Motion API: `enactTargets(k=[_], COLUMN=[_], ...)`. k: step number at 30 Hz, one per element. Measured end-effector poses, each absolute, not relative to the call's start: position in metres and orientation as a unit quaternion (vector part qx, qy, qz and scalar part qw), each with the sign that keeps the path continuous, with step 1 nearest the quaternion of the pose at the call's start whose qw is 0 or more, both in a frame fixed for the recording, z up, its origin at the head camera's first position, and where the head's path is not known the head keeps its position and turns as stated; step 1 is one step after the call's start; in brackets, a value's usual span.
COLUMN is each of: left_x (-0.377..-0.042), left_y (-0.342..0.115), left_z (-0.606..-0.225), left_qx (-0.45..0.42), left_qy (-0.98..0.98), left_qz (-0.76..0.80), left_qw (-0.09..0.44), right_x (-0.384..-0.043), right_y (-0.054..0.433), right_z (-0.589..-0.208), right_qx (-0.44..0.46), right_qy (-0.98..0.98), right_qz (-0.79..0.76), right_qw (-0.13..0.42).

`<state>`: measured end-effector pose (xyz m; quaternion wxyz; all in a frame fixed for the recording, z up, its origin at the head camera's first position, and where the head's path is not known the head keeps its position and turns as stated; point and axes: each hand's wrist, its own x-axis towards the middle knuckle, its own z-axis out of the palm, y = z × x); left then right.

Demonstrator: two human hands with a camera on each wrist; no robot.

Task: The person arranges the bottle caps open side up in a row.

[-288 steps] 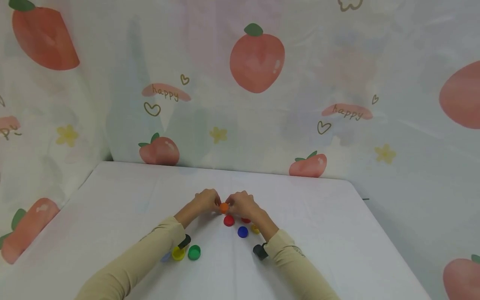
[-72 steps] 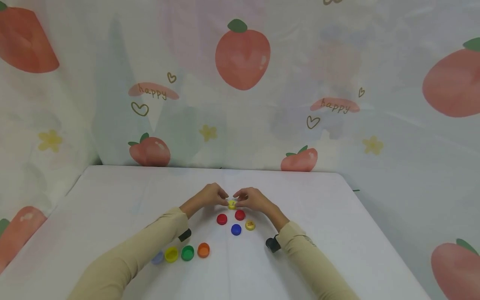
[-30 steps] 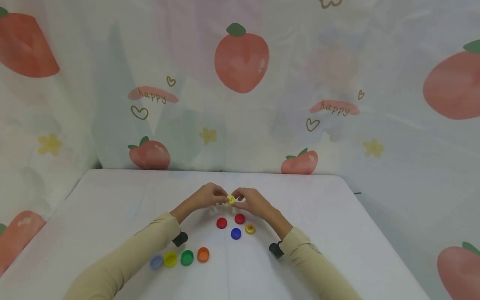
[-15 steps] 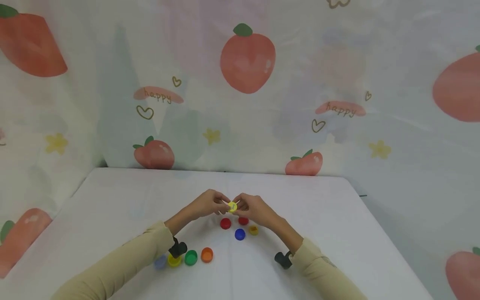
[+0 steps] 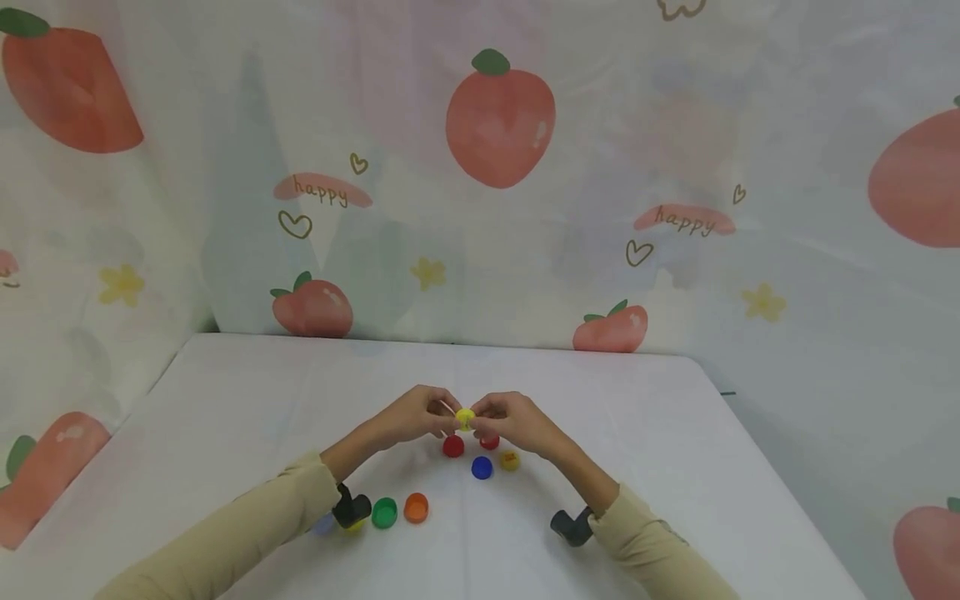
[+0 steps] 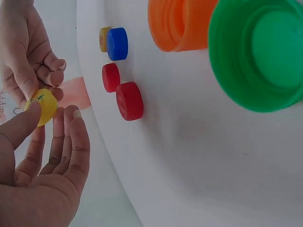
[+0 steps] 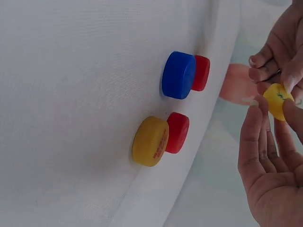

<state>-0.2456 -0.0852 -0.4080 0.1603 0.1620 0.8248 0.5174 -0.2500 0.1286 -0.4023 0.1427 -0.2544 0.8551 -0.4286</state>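
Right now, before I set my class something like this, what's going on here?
A person pinches a yellow cap between the left hand and the right hand, raised above the white table. Below, two red caps, a blue cap and a darker yellow cap with red print rest on the table. Nearer the person, a green cap and an orange cap lie hollow side up.

"happy" (image 5: 321, 192) twice on backdrop (image 5: 517, 283); print on gold cap (image 7: 149, 142), yellow cap (image 7: 275, 103) (both illegible).
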Motion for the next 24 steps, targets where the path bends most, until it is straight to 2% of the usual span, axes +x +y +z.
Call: enactTargets(k=[8,18,24], left_x=[-0.235,-0.216,-0.202], left_y=[-0.088,-0.091,-0.094], left_z=[-0.407,-0.399,-0.398], left_qx=[0.159,0.151,0.169], left_qy=[0.816,0.838,0.858], left_qz=[0.533,0.517,0.48], left_qw=[0.158,0.088,0.067], right_x=[-0.244,-0.23,-0.217], right_y=[0.126,0.122,0.118], right_z=[-0.401,-0.399,-0.398], right_qx=[-0.257,-0.282,-0.291], right_qy=[0.842,0.836,0.848], right_qz=[-0.45,-0.454,-0.433], right_qw=[0.148,0.122,0.092])
